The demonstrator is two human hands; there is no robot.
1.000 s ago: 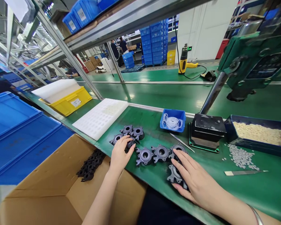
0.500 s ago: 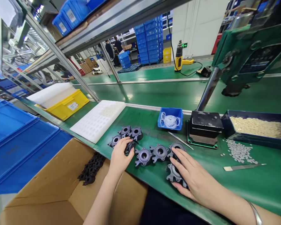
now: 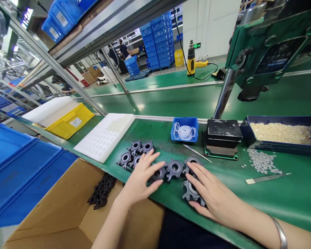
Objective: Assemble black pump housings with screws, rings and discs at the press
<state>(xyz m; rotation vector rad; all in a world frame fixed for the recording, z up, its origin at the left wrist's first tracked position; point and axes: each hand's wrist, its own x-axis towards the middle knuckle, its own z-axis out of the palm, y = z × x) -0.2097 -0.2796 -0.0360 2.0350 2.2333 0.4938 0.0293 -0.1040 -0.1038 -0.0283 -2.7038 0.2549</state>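
Note:
Several black round housings with flanges lie on the green bench. My left hand is open, its fingers spread over a housing in the middle row, just right of a cluster of housings. My right hand lies flat with fingers stretched out on the nearest housing, fingertips reaching another housing. One more housing sits between my hands.
A cardboard box with more black parts stands below the bench edge. Behind lie a white foam tray, a small blue bin of white rings, a black press base, a tray of small white parts, tweezers and a blade.
My left hand let go of the housing in the left cluster and moved right, opening over the middle-row housing. My right hand has stayed put.

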